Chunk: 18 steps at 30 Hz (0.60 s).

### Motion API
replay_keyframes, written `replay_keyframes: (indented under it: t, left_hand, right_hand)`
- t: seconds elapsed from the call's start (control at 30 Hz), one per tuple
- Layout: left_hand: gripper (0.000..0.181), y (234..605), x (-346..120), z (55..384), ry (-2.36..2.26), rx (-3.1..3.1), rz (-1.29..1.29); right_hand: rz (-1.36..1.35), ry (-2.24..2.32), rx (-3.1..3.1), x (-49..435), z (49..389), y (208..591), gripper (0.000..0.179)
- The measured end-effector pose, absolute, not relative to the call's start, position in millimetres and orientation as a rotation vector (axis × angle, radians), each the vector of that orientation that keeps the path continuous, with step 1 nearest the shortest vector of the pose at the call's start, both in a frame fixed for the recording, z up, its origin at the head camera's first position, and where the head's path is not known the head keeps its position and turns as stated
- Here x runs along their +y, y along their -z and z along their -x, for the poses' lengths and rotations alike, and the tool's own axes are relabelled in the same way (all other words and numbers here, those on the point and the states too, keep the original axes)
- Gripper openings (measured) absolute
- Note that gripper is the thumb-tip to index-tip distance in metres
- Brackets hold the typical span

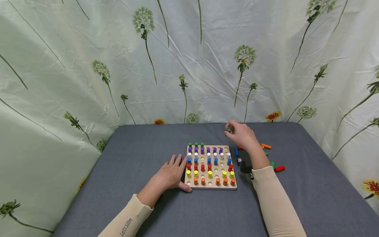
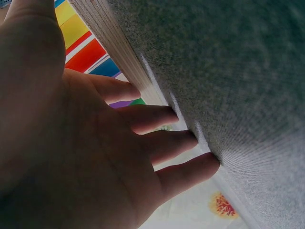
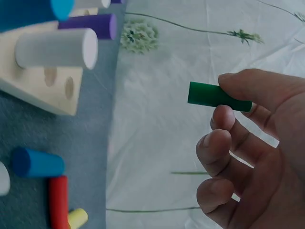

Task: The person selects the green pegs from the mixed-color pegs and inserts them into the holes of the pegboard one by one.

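Hands & pegboard, seated work. L hand [image 1: 170,174] lies w/ fingers extended and spread at the L edge of a wooden pegboard [image 1: 210,188], thumb at its near L corner. R hand [image 1: 241,135], raised near the board's far R corner, pinches a green peg [image 3: 207,96] btwn thumb & index finger, other fingers loosely curled; peg is apart from the board, one end projecting past the fingertips (R wrist view). Board rests on the gray tabletop [image 1: 136,141]; its upright pegs [image 1: 210,174] form color rows, far to near: green (3, at L), purple, white, blue, red, yellow, orange. R of board: a red peg [image 1: 279,169], a blue peg [image 1: 236,151] & other loose pegs [image 1: 272,164]. Bkgd: pale floral cloth [image 1: 207,82].
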<state>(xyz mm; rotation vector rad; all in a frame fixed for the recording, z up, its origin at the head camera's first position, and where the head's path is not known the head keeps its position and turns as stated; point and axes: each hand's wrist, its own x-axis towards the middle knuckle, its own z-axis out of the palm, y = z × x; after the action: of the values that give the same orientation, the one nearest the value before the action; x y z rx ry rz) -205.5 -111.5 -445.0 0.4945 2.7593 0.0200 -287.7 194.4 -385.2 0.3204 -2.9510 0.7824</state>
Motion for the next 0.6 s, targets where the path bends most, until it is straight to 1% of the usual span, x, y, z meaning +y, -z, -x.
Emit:
replay_keyframes:
  t: [0.33, 0.6]
  left_hand:
    - [0.132, 445.3, -112.7, 205.1, -0.002, 2.768, -0.52]
    - [0.132, 446.1, -112.0, 205.8, 0.016, 2.759, -0.515]
  right_hand:
    - [-0.373, -0.746, -2.997, 178.1, 294.3, 398.1, 0.015]
    - [-0.432, -0.73, -3.011, 166.0, 296.1, 401.5, 0.011]
